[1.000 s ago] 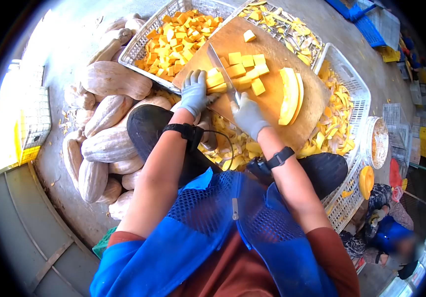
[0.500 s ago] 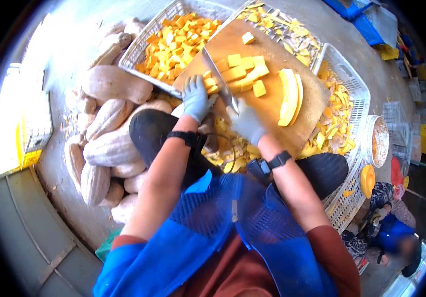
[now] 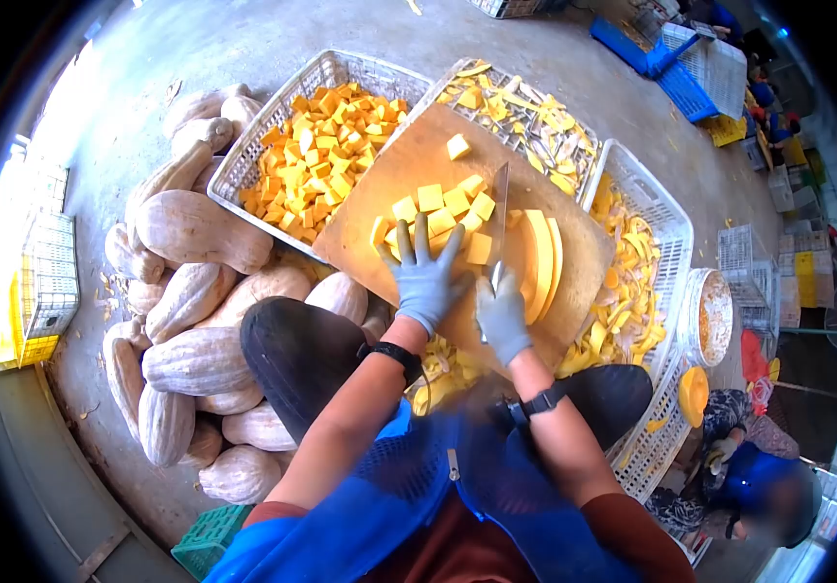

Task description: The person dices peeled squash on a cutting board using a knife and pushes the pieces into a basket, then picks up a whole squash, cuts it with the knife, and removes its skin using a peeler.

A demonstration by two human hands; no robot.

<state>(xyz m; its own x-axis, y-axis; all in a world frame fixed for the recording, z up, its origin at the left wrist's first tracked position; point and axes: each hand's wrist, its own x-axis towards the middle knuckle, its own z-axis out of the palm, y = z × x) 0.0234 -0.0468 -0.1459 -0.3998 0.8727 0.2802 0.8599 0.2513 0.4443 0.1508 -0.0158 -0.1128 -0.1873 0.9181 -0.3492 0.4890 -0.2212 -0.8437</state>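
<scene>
My gloved left hand lies with its fingers spread over and against the near side of a group of pumpkin cubes on the wooden cutting board. In my gloved right hand is the handle of a knife. Its blade points away from me, upright on the board along the right side of the cubes. Right of the blade rest long curved pumpkin slices. A single pumpkin cube sits apart near the board's far corner.
Left of the board a white crate holds many pumpkin cubes. Crates of peelings stand behind it and to the right. Whole pumpkins are piled at my left. A white bucket and a seated person are at the right.
The knife and my right hand have moved right, from among the cut pieces to beside the slices. My left hand has spread its fingers over the cubes, which now lie loosely separated.
</scene>
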